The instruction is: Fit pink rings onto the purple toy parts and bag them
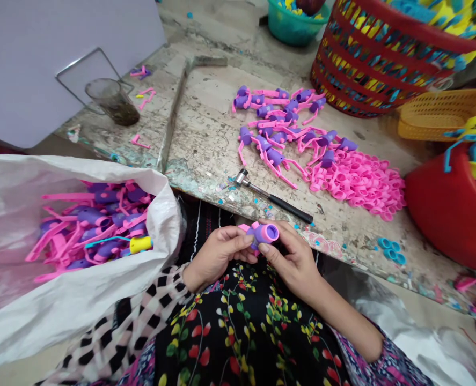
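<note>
Between my two hands, above my lap, is a small purple and pink plastic barrel-shaped part with a pink ring at its open end. My left hand pinches its left side, and my right hand grips the ring end with thumb and fingers. Just beyond, on the table, lies a small hammer with a black handle. Behind it is a loose group of purple and pink parts with thin pink arms. A heap of pink rings adjoins them on the right.
At left, a white sack holds more such parts and one yellow-blue piece. A glass and a metal bar are at the back left. A red basket, yellow basket, red tub, green basin and blue rings stand right.
</note>
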Demonstrator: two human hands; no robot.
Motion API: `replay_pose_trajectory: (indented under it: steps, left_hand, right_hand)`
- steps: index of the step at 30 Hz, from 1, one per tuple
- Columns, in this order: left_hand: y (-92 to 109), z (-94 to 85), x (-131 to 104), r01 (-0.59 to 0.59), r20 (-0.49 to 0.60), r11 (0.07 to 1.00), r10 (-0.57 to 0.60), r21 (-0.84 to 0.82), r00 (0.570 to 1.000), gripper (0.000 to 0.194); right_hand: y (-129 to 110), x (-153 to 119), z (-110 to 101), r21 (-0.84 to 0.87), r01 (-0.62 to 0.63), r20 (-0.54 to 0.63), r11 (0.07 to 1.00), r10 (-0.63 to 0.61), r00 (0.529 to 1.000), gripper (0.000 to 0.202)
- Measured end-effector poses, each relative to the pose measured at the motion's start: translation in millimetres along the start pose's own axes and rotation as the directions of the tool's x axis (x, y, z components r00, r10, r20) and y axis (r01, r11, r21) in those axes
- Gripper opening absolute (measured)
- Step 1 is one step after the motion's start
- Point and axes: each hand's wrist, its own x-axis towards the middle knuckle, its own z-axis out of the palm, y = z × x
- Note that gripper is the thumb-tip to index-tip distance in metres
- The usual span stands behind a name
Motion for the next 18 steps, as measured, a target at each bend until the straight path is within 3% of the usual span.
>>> replay_pose_trajectory:
  steps: [7,18]
  left_hand:
    - [6,0.5,-5,-0.059,-0.007,0.987,0.061,0.151,0.998,0.023]
    - [22,13.0,-11,-0.182,-0.011,0.888,0.206,0.422,0.979,0.028]
  right_hand:
    - [2,-1,2,0.021,-0.01,0.004,1.0,0.009,1.0,0.033]
    - [5,-5,2,0.103,-0.044,-0.004,0.994,0.044,0.999,0.035]
